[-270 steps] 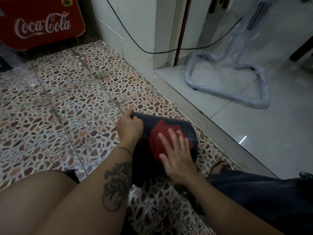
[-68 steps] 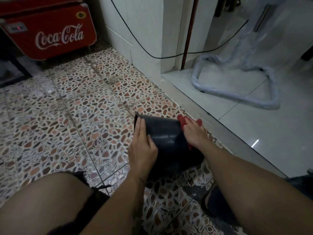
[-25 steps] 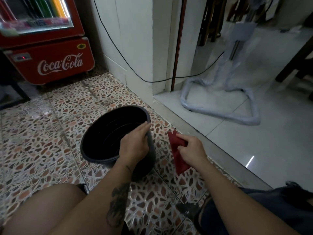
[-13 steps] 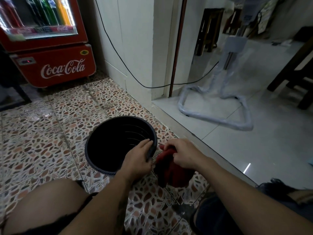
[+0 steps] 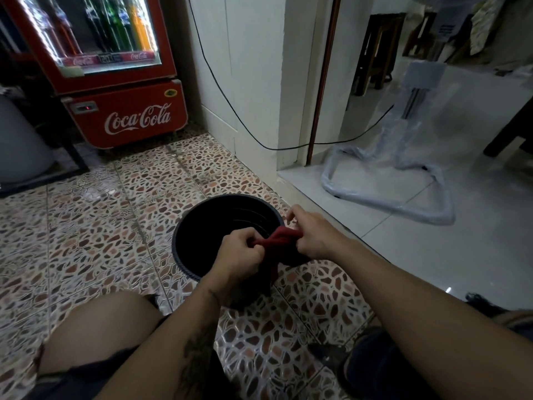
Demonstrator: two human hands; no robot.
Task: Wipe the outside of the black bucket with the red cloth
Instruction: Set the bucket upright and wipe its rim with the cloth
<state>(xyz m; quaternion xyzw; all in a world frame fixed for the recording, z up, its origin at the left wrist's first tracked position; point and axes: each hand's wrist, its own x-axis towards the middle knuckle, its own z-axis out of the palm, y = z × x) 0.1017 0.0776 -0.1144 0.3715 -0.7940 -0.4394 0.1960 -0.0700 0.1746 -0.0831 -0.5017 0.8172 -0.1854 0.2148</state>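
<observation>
The black bucket [image 5: 202, 241] stands upright on the patterned tile floor, mouth up, its inside dark and empty. Over its near right rim both hands hold the red cloth [image 5: 278, 241], bunched and stretched between them, with a tail hanging down the bucket's outer wall. My left hand [image 5: 240, 252] grips the cloth's left end, fingers curled. My right hand [image 5: 311, 235] pinches its right end. Neither hand rests on the bucket itself.
A red Coca-Cola fridge [image 5: 127, 116] stands at the back left. A white wall corner with a black cable [image 5: 230, 111] is behind the bucket. A raised white-tile step [image 5: 331, 209] runs along the right, with a plastic-wrapped fan stand [image 5: 403, 192] on it. My knees frame the foreground.
The bucket went from lying on its side to standing upright. My left hand left the rim and took hold of the cloth, now held by both hands over the rim.
</observation>
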